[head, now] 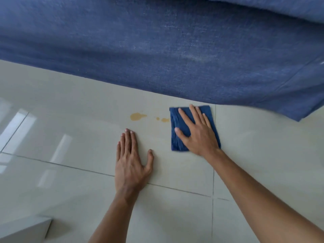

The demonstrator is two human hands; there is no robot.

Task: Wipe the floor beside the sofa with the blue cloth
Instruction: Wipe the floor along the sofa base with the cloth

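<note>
Cloth first: blue cloth (182, 120) is folded into a rough rectangle, dark blue, darker than the sofa (157, 50) fabric, w/ layered folded edges showing along its left side. It lies flat on the floor (70, 120), just in front of the sofa's lower edge, near the sofa's right corner. I see my right hand (196, 132) spread flat on top of it, palm down, fingers apart & extended toward the sofa, thumb out to the left; it presses on the cloth, not gripping it. Left hand (130, 158) is flat on bare tile, palm down, fingers together pointing at the sofa, holding nothing, left of the cloth & farther from the sofa. Yellowish-brown spill (137, 116) sits on the tile in front of the sofa: one bigger blot, plus small drops (163, 119) next to the cloth's left edge; the closest drop appears to touch it. Floor is glossy pale tile w/ thin grey grout lines. White object's corner (22, 228) shows far from the sofa, bottom left; can't tell what it is.
</note>
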